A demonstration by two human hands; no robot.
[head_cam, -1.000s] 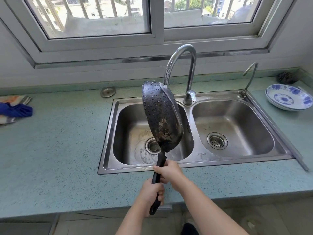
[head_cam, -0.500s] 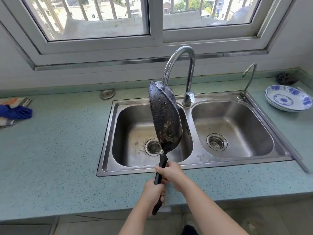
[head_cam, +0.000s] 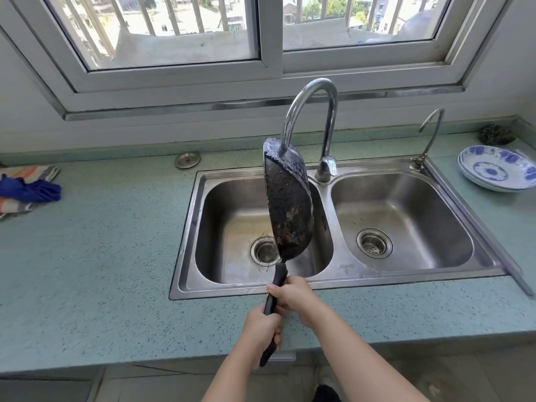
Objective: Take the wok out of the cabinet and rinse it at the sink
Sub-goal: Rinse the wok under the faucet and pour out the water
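Both hands' fingers clenched on wok handle; pan tipped on edge beyond them, likely so water drains into sink.

wok turned edge-on, seemingly under faucet

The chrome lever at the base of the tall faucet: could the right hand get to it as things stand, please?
Probably yes. The chrome lever sits right of the upright black wok, nothing blocking, but the right hand must first release the black handle, leaving the left hand holding.
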